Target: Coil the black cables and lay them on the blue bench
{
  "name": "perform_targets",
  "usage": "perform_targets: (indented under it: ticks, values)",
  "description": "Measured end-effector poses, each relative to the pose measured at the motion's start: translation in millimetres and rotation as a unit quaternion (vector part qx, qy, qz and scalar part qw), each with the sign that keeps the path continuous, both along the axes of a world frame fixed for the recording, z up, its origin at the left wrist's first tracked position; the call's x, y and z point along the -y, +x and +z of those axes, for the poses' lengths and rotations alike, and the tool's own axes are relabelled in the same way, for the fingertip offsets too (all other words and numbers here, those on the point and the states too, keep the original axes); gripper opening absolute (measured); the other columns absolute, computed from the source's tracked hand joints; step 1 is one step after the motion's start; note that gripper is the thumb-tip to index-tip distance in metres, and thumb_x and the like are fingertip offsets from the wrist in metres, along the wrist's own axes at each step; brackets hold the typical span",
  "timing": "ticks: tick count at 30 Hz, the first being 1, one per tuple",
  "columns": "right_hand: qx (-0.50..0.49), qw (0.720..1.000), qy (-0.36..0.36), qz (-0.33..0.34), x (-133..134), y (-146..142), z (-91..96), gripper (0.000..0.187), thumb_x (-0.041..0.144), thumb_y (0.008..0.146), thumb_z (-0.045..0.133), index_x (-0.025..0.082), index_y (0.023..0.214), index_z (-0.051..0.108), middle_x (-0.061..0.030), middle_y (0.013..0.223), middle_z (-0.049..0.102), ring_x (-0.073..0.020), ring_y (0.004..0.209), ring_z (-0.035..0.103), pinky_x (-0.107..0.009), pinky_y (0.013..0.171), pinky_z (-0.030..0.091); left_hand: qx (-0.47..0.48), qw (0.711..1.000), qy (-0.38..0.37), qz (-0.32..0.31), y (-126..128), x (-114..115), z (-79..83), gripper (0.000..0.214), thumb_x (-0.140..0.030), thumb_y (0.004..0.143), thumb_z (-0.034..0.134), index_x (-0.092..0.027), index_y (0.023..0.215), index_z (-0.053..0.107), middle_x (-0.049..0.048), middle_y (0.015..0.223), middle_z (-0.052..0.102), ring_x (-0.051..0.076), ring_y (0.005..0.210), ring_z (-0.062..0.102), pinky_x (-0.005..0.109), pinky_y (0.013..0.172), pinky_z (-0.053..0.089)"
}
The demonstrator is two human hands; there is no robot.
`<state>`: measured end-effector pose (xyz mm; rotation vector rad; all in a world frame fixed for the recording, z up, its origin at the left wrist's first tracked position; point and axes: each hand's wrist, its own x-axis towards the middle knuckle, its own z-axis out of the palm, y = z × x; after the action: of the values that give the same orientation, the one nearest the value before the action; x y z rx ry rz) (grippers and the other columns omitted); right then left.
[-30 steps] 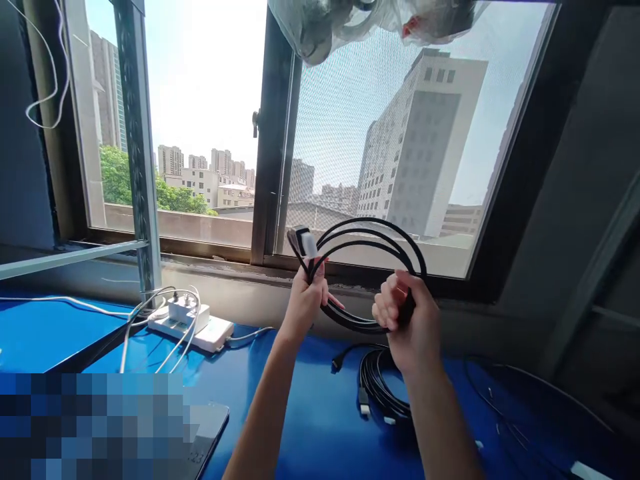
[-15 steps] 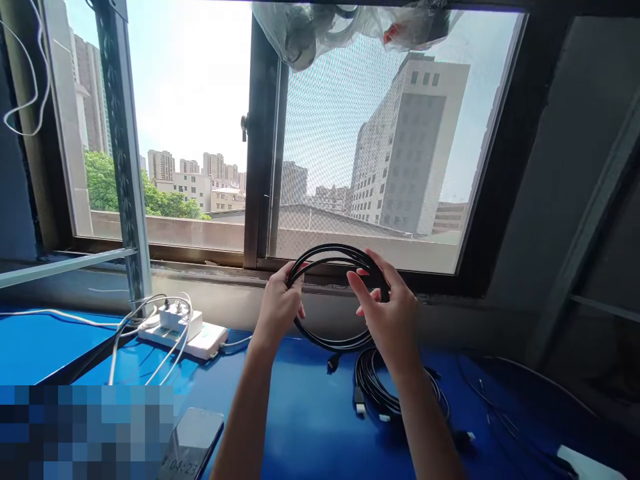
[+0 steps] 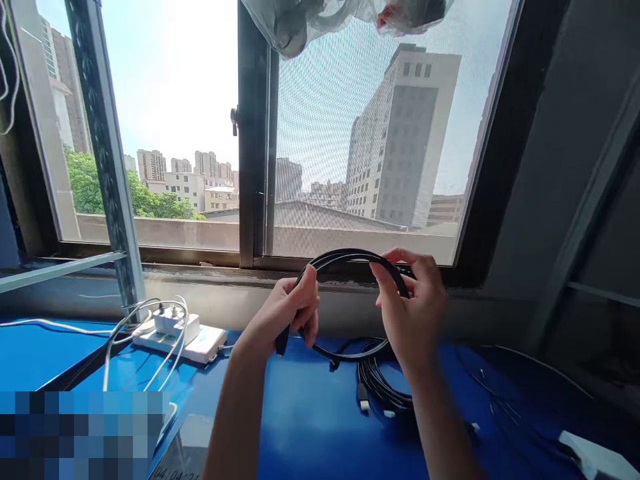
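Observation:
Between both hands a looped black cable [image 3: 350,255] is held up above the blue table, in front of the window sill. My left hand [image 3: 295,307] pinches the loop's left side, and a black cable end [image 3: 283,341] points down below its fingers. On the right side, my right hand [image 3: 413,300] is closed round the loop, its thumb on the near side. Behind and below my right forearm lies a coiled black cable [image 3: 383,387] on the table, with a plug [image 3: 363,398] at its left edge.
A white power strip [image 3: 207,343] with white cords stands at the left. A phone [image 3: 187,443] lies at the front left, beside a blurred-out patch. Thin dark wires and a white object [image 3: 597,457] are at the right. A metal shelf post [image 3: 107,153] rises before the window.
My right hand has moved right and its fingers have closed more on the cable. My left hand has turned, and a cable end now shows below it. The view has shifted slightly.

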<state>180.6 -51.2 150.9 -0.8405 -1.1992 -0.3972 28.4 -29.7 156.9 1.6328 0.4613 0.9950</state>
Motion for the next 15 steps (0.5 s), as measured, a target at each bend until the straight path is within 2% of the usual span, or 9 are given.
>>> perform_targets:
  ticks: [1,3,6,9,13,15]
  values:
    - [-0.002,1.0,-0.001,-0.001,-1.2,-1.4,-0.8,0.026,0.045,0.08,0.059,0.019,0.079,0.059,-0.0032,0.084,0.057,-0.0102,0.06,0.054,-0.019,0.041,0.042,0.007,1.0,-0.008,-0.025,-1.2,-0.4,0.5,0.069,-0.085,0.057,0.042,-0.02,0.043,0.025,-0.0069,0.028,0.022,0.008,0.026,0.039,0.019,0.032,0.023]
    - [-0.014,1.0,-0.018,0.004,-4.6,-4.6,-3.0,0.029,0.048,0.081,0.056,0.019,0.081,0.06,-0.0041,0.09,0.057,-0.0098,0.059,0.052,-0.021,0.043,0.045,0.021,0.999,-0.015,-0.026,-3.3,-1.9,1.5,0.069,-0.084,0.057,0.044,-0.02,0.043,0.022,-0.0073,0.028,0.02,0.007,0.023,0.034,0.02,0.03,0.018]
    - [-0.023,0.998,-0.052,-0.001,-10.6,-7.6,-6.7,0.034,0.051,0.078,0.058,0.02,0.09,0.061,-0.0052,0.098,0.059,-0.0083,0.054,0.05,-0.024,0.049,0.05,0.043,0.998,0.01,0.049,-5.7,-5.4,1.6,0.069,-0.076,0.06,0.054,-0.02,0.041,0.019,-0.0076,0.029,0.018,0.004,0.022,0.027,0.021,0.029,0.011]
    - [0.0,0.997,-0.079,-0.024,-14.7,-6.8,-8.0,0.036,0.049,0.077,0.059,0.021,0.099,0.063,-0.0056,0.1,0.062,-0.0087,0.054,0.052,-0.026,0.054,0.051,0.086,0.992,0.039,0.082,-7.0,-7.8,0.3,0.067,-0.074,0.063,0.055,-0.02,0.04,0.021,-0.0077,0.03,0.017,0.003,0.023,0.019,0.024,0.03,0.009]
    - [-0.013,0.993,-0.114,-0.026,-11.8,-3.2,-4.7,0.033,0.047,0.081,0.052,0.021,0.097,0.067,-0.0042,0.091,0.067,-0.011,0.054,0.056,-0.026,0.049,0.048,0.117,0.983,0.063,0.128,-3.1,-5.1,1.0,0.068,-0.074,0.065,0.053,-0.019,0.04,0.02,-0.007,0.031,0.017,0.003,0.026,0.016,0.024,0.032,0.01]
    - [-0.035,0.993,-0.108,-0.012,-5.5,-3.0,-1.0,0.032,0.045,0.081,0.054,0.021,0.097,0.068,-0.0039,0.088,0.068,-0.0114,0.053,0.057,-0.024,0.046,0.046,0.123,0.978,0.073,0.155,1.3,-2.0,3.3,0.071,-0.077,0.063,0.05,-0.019,0.04,0.017,-0.0067,0.03,0.015,0.003,0.025,0.016,0.024,0.032,0.011]
